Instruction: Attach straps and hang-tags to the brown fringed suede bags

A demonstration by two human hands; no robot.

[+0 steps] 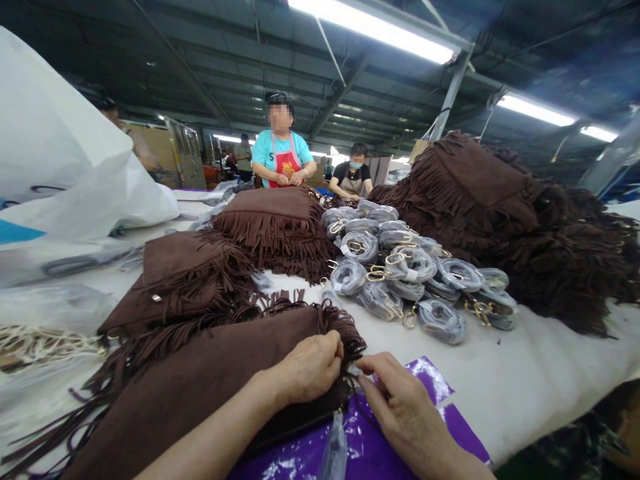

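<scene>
A dark brown fringed suede-like bag (pixel 210 360) lies in front of me, its fringe bunched at the right end. My left hand (pixel 313 363) is closed at that end, its curled fingers hiding what they grip. Just to the right, my right hand (pixel 405 407) pinches a small piece of clear plastic (pixel 354 369) between thumb and forefinger, close beside the fringe. Below the hands, a plastic-wrapped strip (pixel 335 448) hangs from a small metal fitting at the bag's edge. A shiny purple plastic sheet (pixel 380 443) lies underneath.
Behind the bag lie more brown fringed bags (pixel 270 207) and a heap of plastic-wrapped coiled straps (pixel 385 257) with gold clasps. A tall pile of fringed bags (pixel 480 193) stands at right. White sheeting (pixel 75 147) rises at left. Two co-workers (pixel 283 157) are across the table.
</scene>
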